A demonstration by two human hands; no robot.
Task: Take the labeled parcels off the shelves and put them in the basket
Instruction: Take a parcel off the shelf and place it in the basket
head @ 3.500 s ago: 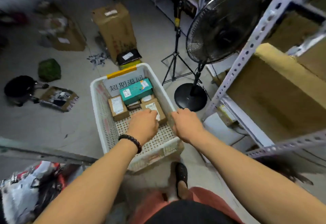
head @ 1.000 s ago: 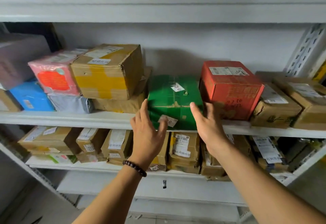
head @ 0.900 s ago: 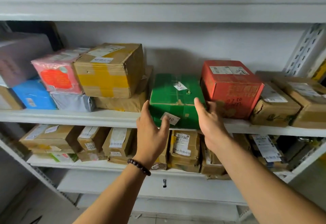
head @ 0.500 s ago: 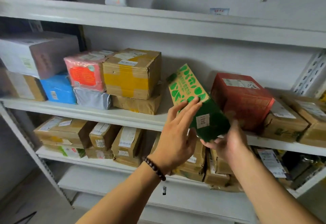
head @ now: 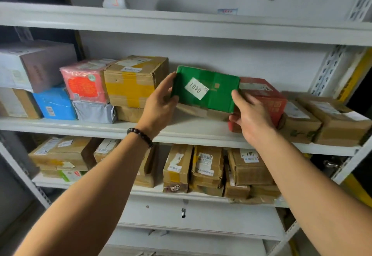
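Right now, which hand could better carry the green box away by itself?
Probably the right hand: its fingers curl under the green box at its lower right corner, so it seems to bear the weight. The left hand only clasps the left edge.

bare forearms, a dark beaded bracelet (head: 140, 136) on the left wrist.

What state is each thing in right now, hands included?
green parcel: held tilted above the middle shelf, label facing camera.
left hand: grips its left edge.
right hand: holds its lower right corner.
red parcel: resting on the shelf.
yellow-taped carton: closed, untouched.
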